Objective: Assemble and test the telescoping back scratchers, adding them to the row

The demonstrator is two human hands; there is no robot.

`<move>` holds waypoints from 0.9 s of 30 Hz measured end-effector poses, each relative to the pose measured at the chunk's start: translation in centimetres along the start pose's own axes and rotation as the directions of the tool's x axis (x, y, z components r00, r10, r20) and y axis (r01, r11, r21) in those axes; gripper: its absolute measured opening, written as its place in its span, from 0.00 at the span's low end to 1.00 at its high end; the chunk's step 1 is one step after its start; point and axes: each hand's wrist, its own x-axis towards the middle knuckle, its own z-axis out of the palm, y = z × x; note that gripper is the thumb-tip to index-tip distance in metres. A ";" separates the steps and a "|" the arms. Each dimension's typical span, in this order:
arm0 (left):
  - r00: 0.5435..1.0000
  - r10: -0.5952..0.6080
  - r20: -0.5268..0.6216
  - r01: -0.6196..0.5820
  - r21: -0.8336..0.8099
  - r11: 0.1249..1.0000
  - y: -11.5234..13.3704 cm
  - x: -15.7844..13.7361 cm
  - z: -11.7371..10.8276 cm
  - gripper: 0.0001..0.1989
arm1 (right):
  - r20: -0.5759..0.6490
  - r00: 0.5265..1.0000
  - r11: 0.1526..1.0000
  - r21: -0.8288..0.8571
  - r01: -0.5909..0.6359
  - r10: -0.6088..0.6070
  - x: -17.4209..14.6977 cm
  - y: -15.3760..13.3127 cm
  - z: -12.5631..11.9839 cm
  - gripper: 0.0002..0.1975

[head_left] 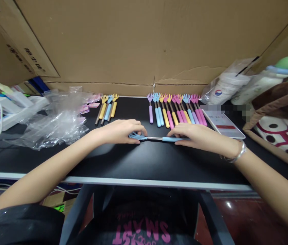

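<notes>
A light-blue telescopic back scratcher (155, 139) lies crosswise just above the black tabletop, its metal rod showing in the middle. My left hand (124, 132) is closed around its claw end. Around its blue handle my right hand (192, 135) is closed, wearing a silver bracelet at the wrist. Beyond my hands a row of back scratchers (176, 112) in purple, blue, yellow and pink lies with claws facing the cardboard. Farther left lies a smaller group of back scratchers (109, 107), two yellow and one blue, with dark rods toward me.
Crumpled clear plastic bags (57, 119) and pink cards (92, 102) lie on the left, beside a white power strip (16, 110). On the right are a phone (222, 123), a bagged cup (229, 87), a bottle (271, 81) and a fabric bag (281, 126). Cardboard (123, 44) walls the back.
</notes>
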 end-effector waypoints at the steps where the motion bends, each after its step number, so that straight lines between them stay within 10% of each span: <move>1: 1.000 -0.002 0.009 0.002 -0.005 1.000 0.0 0.0 -0.1 0.14 | 0.003 1.000 1.000 -0.007 -0.002 0.002 0.0 0.1 0.0 0.13; 27: 0.983 -0.038 0.179 0.055 -0.091 0.994 -1.5 -0.8 -1.3 0.23 | 0.094 0.986 0.986 -0.109 -0.128 0.138 -1.3 1.1 -0.9 0.07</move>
